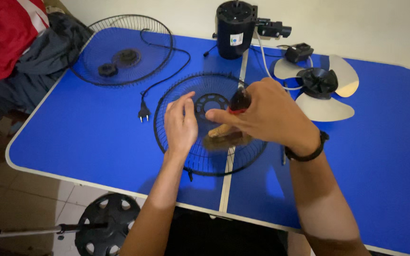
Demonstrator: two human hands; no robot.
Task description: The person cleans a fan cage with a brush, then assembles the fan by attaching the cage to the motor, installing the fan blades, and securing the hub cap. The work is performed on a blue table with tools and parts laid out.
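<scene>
Brush [224,135]: held in right hand [266,114], over the wire fan guard [209,124] at the table's [96,132] middle; red-and-black handle pointed up and away, bristles down toward the person.
Right hand: closed round the brush handle.
Left hand [180,124]: fingers loosely spread, resting on the guard.
Hidden: handle mostly covered; bristles blurred.
Label: small pale rectangular sticker on black motor housing [235,28], far edge.

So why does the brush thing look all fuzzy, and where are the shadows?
Head view: the brush under the right hand is smeared by motion blur, while the wire fan guard and left hand look sharper; soft shadows of both arms fall on the blue table near its front edge; the fan blade shines pale, without harsh glare.
</scene>
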